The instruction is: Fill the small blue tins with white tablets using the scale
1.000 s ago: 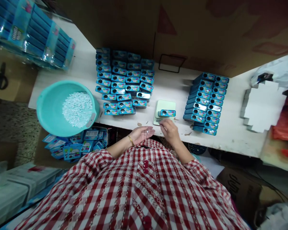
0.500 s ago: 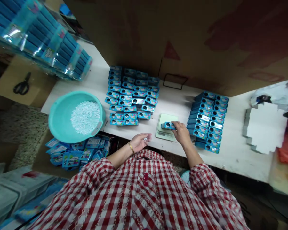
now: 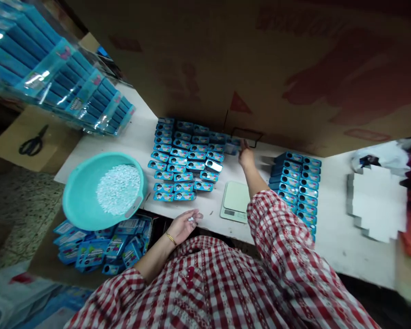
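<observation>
Now | left hand [image 3: 185,224] cupping white pellets [image 3: 192,220] | right hand [image 3: 245,155] gripping blue tin [image 3: 232,147] | labels unreadable

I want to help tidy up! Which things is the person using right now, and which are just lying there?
In use:
right hand at a blue tin in the far row
left hand cupping white pellets
scale
basin of pellets

Lying about:
scissors
white cardboard
</observation>
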`<action>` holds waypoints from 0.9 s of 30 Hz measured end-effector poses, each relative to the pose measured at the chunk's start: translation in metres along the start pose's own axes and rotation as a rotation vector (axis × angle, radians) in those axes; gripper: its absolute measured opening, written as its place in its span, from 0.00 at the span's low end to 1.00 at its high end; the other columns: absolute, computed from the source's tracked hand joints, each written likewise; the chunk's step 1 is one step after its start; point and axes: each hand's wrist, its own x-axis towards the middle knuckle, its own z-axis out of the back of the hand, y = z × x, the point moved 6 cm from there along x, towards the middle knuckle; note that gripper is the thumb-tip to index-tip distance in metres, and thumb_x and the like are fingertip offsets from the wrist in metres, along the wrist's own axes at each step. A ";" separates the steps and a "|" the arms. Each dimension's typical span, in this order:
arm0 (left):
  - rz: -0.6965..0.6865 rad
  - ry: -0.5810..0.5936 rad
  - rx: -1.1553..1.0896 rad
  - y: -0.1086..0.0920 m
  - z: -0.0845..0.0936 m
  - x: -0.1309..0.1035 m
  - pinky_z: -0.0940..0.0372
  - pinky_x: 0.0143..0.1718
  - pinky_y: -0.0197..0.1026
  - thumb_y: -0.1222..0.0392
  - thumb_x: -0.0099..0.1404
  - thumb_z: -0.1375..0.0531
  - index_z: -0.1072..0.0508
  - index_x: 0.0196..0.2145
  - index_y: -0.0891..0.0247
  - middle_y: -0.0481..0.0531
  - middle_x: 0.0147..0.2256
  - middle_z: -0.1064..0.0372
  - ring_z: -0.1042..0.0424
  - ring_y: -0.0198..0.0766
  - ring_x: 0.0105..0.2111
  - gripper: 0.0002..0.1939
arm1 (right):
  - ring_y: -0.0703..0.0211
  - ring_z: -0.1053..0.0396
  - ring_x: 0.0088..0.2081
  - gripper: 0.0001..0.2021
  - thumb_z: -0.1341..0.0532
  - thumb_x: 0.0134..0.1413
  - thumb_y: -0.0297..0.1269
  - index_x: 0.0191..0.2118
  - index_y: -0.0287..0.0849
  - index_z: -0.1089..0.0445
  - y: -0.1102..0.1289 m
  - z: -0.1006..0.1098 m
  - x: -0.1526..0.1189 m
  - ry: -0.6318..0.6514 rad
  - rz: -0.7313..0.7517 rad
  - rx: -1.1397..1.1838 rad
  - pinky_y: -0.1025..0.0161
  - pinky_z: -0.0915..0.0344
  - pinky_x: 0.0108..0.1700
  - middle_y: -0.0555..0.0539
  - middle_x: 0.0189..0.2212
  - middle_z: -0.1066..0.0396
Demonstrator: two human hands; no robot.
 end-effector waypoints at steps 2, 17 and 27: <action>0.022 0.004 0.035 0.002 -0.002 0.003 0.38 0.21 0.27 0.73 0.61 0.47 0.28 0.30 0.71 0.55 0.26 0.31 0.32 0.28 0.22 0.08 | 0.51 0.41 0.54 0.23 0.50 0.52 0.27 0.56 0.38 0.40 -0.018 0.022 -0.040 -0.087 0.031 -0.008 0.56 0.38 0.50 0.38 0.55 0.39; 0.097 0.116 0.283 0.027 -0.041 0.014 0.40 0.20 0.28 0.71 0.60 0.45 0.27 0.31 0.72 0.53 0.24 0.31 0.33 0.27 0.21 0.06 | 0.46 0.41 0.46 0.12 0.45 0.54 0.37 0.44 0.46 0.30 -0.122 0.074 -0.292 -0.121 -0.033 -0.572 0.52 0.44 0.43 0.41 0.46 0.33; 0.048 0.070 0.223 0.020 -0.031 0.012 0.40 0.20 0.28 0.72 0.60 0.44 0.27 0.30 0.72 0.54 0.24 0.32 0.33 0.28 0.21 0.06 | 0.51 0.43 0.49 0.10 0.46 0.55 0.30 0.38 0.47 0.29 -0.016 0.075 -0.252 -0.024 0.288 -0.488 0.54 0.49 0.51 0.45 0.49 0.35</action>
